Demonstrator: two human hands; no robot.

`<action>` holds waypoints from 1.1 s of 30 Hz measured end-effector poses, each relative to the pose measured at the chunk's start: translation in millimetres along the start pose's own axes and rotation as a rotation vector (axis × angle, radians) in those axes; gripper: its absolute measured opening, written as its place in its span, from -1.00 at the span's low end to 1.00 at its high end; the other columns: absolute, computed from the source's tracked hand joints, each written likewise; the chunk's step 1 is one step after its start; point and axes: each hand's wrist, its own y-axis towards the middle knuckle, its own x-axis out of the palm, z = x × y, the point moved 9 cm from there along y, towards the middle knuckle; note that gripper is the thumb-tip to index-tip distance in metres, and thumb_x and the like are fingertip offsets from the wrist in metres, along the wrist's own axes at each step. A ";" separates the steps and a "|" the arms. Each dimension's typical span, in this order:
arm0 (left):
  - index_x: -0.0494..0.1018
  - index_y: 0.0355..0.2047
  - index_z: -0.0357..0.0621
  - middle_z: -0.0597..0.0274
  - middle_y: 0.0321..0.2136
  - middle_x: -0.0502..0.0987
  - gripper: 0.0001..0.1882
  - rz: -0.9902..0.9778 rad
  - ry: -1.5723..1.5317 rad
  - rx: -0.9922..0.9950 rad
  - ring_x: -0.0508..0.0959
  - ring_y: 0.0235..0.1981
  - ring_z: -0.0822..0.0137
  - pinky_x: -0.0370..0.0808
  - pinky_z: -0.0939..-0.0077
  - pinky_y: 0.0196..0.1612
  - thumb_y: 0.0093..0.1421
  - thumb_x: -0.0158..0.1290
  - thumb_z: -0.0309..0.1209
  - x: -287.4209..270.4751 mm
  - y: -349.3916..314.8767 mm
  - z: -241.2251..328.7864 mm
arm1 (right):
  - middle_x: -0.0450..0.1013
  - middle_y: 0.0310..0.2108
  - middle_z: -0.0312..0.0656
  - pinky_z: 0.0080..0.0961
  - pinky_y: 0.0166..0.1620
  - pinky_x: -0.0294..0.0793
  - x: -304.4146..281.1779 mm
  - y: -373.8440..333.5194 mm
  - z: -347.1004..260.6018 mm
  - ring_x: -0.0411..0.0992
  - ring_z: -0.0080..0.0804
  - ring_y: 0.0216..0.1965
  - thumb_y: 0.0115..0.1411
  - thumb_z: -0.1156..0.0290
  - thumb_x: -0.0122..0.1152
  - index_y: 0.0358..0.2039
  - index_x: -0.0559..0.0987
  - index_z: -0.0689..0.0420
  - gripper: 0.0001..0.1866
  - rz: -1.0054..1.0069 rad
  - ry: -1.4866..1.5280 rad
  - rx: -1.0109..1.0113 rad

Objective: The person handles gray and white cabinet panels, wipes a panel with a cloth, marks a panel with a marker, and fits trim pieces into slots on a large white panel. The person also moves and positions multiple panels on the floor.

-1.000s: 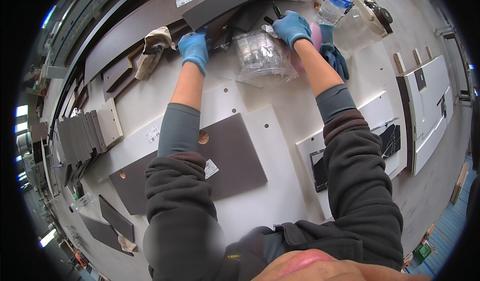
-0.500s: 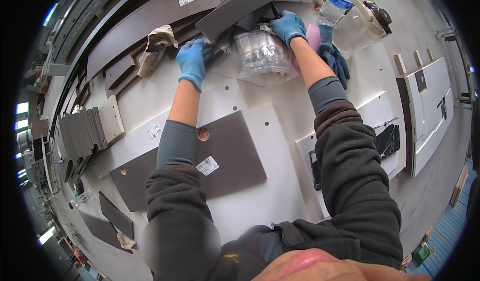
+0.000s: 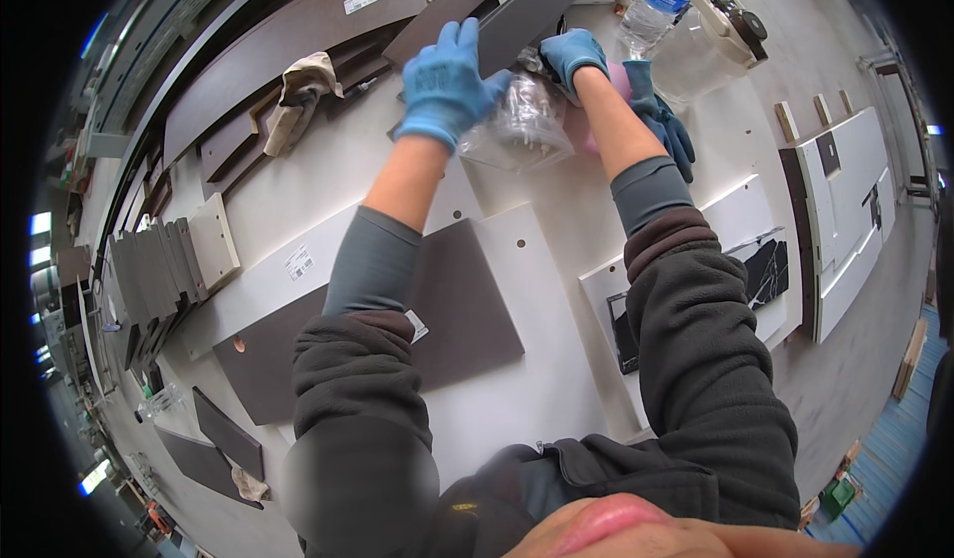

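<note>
Left hand (image 3: 442,86) shifted right since half a second ago, from near cloth (image 3: 301,101) to left edge of bag (image 3: 522,126). Head view: left grip open, fingers spread, thumb overlapping bag's edge; contact unclear. Right hand (image 3: 574,56) curled at bag's upper right; cannot tell what grip holds. Clear bag on bench (image 3: 568,188), just below grey panel (image 3: 517,21). Spare glove (image 3: 668,131), bottle (image 3: 651,6), jug (image 3: 701,56) right of bag. Brown board (image 3: 467,300) atop white board (image 3: 517,399), nearer wearer.
</note>
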 end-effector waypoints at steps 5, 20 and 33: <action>0.43 0.25 -0.17 -0.07 -0.02 0.65 -0.22 -0.222 0.184 -0.045 0.69 -0.07 -0.07 0.64 0.12 0.00 0.10 0.36 -0.03 3.7 29.8 -18.0 | 0.68 -0.24 0.13 -0.21 -0.05 0.60 -0.8 -1.1 0.9 0.66 0.06 -0.17 0.05 0.19 0.25 -0.27 0.75 0.22 -0.62 -0.004 -0.017 -0.049; 0.51 0.17 -0.34 -0.16 -0.10 0.67 -0.33 -0.867 -1.562 -0.649 0.74 -0.23 0.10 0.73 0.32 -0.16 0.24 0.31 -0.07 13.2 81.9 -100.4 | 0.68 -0.36 -0.19 -0.43 -0.20 0.63 21.7 12.2 9.7 0.65 -0.40 -0.37 0.08 0.34 0.47 -0.20 0.71 0.21 -0.70 0.097 0.897 -0.133; 0.56 0.08 -0.39 -0.21 -0.08 0.68 -0.51 -0.652 -1.590 -1.017 0.72 -0.08 -0.02 0.70 0.11 0.02 0.41 0.10 -0.15 82.4 32.7 -144.3 | 0.66 -0.25 0.10 -0.15 -0.03 0.57 -18.8 -27.3 -16.3 0.64 0.10 -0.15 0.10 0.21 0.38 -0.26 0.68 0.17 -0.70 0.518 0.591 -0.225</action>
